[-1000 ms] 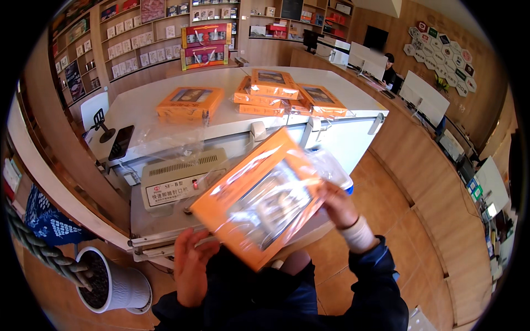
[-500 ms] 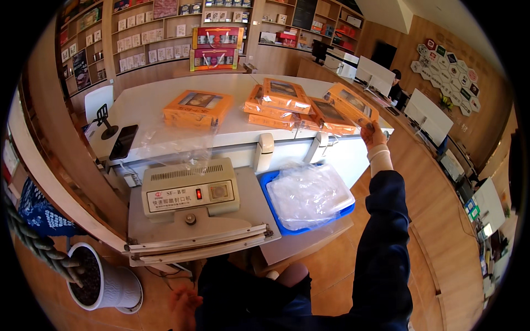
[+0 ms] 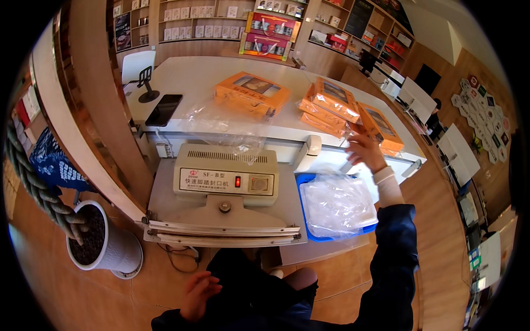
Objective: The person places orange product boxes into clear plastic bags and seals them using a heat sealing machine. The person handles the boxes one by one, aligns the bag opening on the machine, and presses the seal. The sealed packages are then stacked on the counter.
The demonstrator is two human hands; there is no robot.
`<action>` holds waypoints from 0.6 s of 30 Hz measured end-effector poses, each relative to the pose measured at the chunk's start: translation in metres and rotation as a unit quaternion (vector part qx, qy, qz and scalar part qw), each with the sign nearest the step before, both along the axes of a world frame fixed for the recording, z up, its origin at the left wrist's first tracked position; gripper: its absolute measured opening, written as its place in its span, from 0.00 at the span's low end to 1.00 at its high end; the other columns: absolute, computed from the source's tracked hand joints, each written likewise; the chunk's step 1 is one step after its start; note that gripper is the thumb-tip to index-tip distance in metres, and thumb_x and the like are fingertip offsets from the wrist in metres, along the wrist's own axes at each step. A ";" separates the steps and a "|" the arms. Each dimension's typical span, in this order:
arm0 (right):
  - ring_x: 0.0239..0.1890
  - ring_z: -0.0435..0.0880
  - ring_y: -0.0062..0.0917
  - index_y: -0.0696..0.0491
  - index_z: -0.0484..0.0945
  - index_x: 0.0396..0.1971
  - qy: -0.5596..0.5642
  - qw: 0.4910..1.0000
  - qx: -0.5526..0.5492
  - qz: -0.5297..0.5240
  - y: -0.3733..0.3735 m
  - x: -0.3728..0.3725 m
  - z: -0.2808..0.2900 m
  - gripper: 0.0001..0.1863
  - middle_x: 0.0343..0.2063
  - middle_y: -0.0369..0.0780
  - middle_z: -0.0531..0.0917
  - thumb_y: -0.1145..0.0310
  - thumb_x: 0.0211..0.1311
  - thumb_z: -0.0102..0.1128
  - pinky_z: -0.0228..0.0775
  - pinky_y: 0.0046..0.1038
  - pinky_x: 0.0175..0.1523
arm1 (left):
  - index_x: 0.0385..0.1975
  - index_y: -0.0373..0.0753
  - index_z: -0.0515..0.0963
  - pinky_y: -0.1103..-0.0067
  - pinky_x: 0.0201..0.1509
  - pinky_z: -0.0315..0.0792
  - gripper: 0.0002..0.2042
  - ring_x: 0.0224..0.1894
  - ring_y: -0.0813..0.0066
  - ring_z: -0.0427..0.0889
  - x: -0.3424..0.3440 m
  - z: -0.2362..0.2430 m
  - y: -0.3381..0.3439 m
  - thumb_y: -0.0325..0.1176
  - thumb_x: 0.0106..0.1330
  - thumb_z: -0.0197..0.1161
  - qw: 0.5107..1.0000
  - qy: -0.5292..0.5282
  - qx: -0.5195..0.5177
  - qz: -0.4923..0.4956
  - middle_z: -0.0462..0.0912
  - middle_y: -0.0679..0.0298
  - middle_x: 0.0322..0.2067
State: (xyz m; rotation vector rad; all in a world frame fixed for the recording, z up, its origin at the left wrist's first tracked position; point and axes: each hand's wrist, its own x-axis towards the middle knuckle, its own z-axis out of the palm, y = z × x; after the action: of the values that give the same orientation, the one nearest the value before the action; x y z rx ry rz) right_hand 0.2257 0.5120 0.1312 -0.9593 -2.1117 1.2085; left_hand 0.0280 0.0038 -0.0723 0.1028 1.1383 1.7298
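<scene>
My right hand [image 3: 366,150] is held over the table's near edge, its fingers apart and nothing in them. Just beyond it are orange boxes wrapped in clear film: a stack [image 3: 330,102] and, to its right, another box [image 3: 381,127]. Low in front of my lap, my left hand [image 3: 200,292] hangs empty with loosely bent, parted fingers. Between my hands and the table stands a beige foot-operated sealing machine [image 3: 226,174], its red switch showing and its long sealing bars [image 3: 221,234] facing me. Beside it, clear plastic bags [image 3: 338,201] fill a blue tray [image 3: 305,220].
More orange boxes [image 3: 253,92] lie on the white table [image 3: 187,74], with a loose clear bag [image 3: 226,124] near them. A black phone [image 3: 164,110] and a small stand [image 3: 147,88] are at the left. A potted plant [image 3: 110,243] and wooden post flank the machine.
My right hand has let go of the orange box at the right and drawn back toward me. My left hand has come up a little. The view has swung left.
</scene>
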 end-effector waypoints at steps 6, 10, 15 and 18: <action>0.60 0.62 0.42 0.53 0.62 0.58 -0.114 0.869 0.457 0.149 -0.099 -0.146 -0.011 0.36 0.58 0.47 0.63 0.75 0.45 0.64 0.56 0.34 0.63 | 0.49 0.36 0.68 0.72 0.45 0.74 0.12 0.40 0.63 0.79 -0.007 -0.002 -0.010 0.29 0.66 0.50 0.999 -0.023 0.021 0.025 0.77 0.55 0.40; 0.63 0.58 0.44 0.49 0.61 0.59 -0.158 0.771 0.609 0.098 -0.099 -0.199 -0.019 0.36 0.62 0.47 0.59 0.71 0.46 0.63 0.56 0.36 0.63 | 0.46 0.39 0.70 0.71 0.44 0.74 0.11 0.38 0.64 0.80 -0.012 -0.011 -0.019 0.30 0.64 0.52 0.998 -0.048 0.033 0.037 0.79 0.56 0.38; 0.61 0.61 0.43 0.52 0.76 0.44 -0.172 0.765 0.608 0.122 -0.078 -0.238 -0.010 0.18 0.58 0.50 0.65 0.62 0.53 0.57 0.57 0.40 0.61 | 0.46 0.39 0.70 0.72 0.44 0.74 0.11 0.38 0.64 0.80 -0.018 -0.020 -0.040 0.29 0.64 0.52 0.995 -0.067 0.035 0.068 0.79 0.56 0.38; 0.48 0.75 0.38 0.56 0.78 0.40 -0.076 0.854 0.485 0.172 -0.019 -0.231 0.008 0.13 0.45 0.46 0.77 0.68 0.60 0.48 0.69 0.36 0.52 | 0.46 0.38 0.70 0.72 0.43 0.74 0.11 0.37 0.65 0.80 -0.017 -0.025 -0.041 0.29 0.65 0.51 0.995 -0.076 0.040 0.052 0.79 0.56 0.38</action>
State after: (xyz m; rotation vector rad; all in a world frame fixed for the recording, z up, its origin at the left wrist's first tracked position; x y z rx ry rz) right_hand -0.0057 0.4927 0.1394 -0.2074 -2.6108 0.0555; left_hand 0.0107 -0.0367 -0.0977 -0.0394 0.9786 1.8417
